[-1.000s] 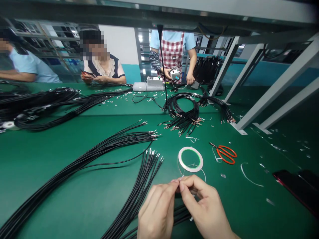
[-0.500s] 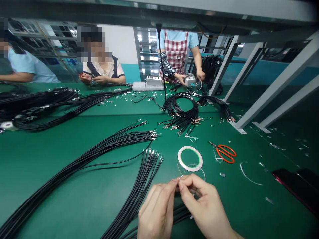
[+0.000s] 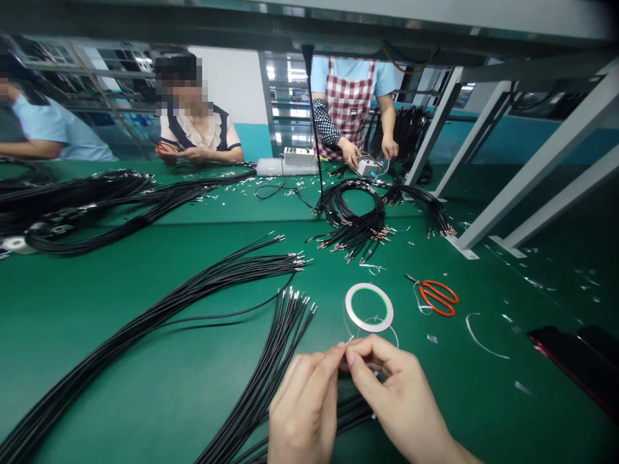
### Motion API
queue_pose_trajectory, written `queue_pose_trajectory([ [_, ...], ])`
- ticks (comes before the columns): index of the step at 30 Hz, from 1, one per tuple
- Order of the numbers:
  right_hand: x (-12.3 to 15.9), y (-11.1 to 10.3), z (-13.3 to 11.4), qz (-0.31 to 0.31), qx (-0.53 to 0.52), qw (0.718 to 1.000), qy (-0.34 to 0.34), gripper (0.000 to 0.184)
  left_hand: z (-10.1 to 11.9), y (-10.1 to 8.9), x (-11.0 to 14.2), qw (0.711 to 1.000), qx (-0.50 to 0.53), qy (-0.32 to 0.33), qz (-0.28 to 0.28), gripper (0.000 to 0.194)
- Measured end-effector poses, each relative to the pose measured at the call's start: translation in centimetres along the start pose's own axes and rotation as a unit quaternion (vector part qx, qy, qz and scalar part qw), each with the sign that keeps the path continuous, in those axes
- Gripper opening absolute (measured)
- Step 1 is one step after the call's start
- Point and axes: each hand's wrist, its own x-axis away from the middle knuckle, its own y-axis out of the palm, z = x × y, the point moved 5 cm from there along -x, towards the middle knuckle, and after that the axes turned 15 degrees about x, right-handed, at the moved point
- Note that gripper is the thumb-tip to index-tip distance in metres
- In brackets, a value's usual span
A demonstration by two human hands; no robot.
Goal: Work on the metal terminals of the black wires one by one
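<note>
My left hand (image 3: 307, 403) and my right hand (image 3: 399, 393) meet at the fingertips, both pinched closed on a thin cable end. Its small silvery tip (image 3: 351, 339) pokes up between them; the rest is hidden by my fingers. More black cables (image 3: 355, 412) pass beneath my hands. Just beyond the fingertips lies a white tape roll (image 3: 354, 316) with a green inner ring, and a thin pale strand curves around it. To the left, a cable bundle (image 3: 271, 361) with bare metal tips runs up the green table.
A larger cable bundle (image 3: 159, 303) stretches across the left. Orange-handled scissors (image 3: 439, 298) lie right of the tape roll. Coiled cables (image 3: 355, 206) sit farther back, near grey metal legs (image 3: 507, 161). Across the table, a co-worker in a checked apron (image 3: 351, 96) handles a small white box (image 3: 367, 168).
My hands stay almost in place, fingertips still together, with only a slight shift. Across the table, the co-worker's hands and the white box have moved lower.
</note>
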Motion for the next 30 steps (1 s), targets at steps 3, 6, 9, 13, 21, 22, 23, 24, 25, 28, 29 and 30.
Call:
queue_pose_trajectory([
  [3, -0.1, -0.1, 0.2, -0.014, 0.018, 1.0, 0.015, 0.018, -0.5, -0.3, -0.2, 0.997, 0.038, -0.064, 0.019, 0.036],
  [6, -0.3, -0.3, 0.0, -0.02, 0.025, 0.999, 0.023, 0.019, -1.3, -0.2, -0.3, 0.987, 0.09, -0.131, 0.023, 0.028],
  [9, -0.4, -0.5, -0.4, -0.028, 0.029, 0.999, 0.029, 0.02, -2.3, 0.0, -0.2, 0.954, 0.181, -0.231, 0.054, 0.019],
  [13, -0.4, -0.6, -0.6, -0.043, 0.029, 0.998, 0.035, 0.022, -3.2, 0.3, -0.2, 0.906, 0.255, -0.325, 0.096, 0.016],
  [21, -0.4, -0.2, -0.3, -0.042, 0.039, 0.998, 0.026, 0.023, -3.7, 0.4, -0.1, 0.877, 0.294, -0.362, 0.12, 0.019],
  [22, -0.3, -0.2, -0.3, -0.041, 0.038, 0.998, 0.025, 0.022, -3.7, 0.4, -0.2, 0.877, 0.291, -0.363, 0.12, 0.02],
  [23, -0.3, -0.2, -0.4, -0.04, 0.037, 0.998, 0.021, 0.022, -3.7, 0.3, -0.2, 0.879, 0.287, -0.36, 0.121, 0.021],
  [24, -0.3, -0.2, -0.4, -0.04, 0.037, 0.998, 0.016, 0.022, -3.6, 0.2, -0.4, 0.884, 0.282, -0.353, 0.12, 0.021],
  [25, -0.3, -0.2, -0.5, -0.039, 0.038, 0.998, 0.01, 0.022, -3.5, 0.2, -0.6, 0.89, 0.277, -0.342, 0.117, 0.021],
  [28, -0.2, -0.1, -0.7, -0.042, 0.049, 0.998, -0.002, 0.02, -3.4, 0.1, -1.0, 0.905, 0.269, -0.31, 0.107, 0.015],
  [29, -0.2, -0.1, -0.7, -0.042, 0.052, 0.998, -0.003, 0.02, -3.4, 0.0, -1.1, 0.907, 0.27, -0.305, 0.108, 0.014],
  [30, -0.2, -0.1, -0.7, -0.043, 0.053, 0.998, -0.005, 0.02, -3.4, -0.1, -1.0, 0.907, 0.271, -0.302, 0.111, 0.014],
])
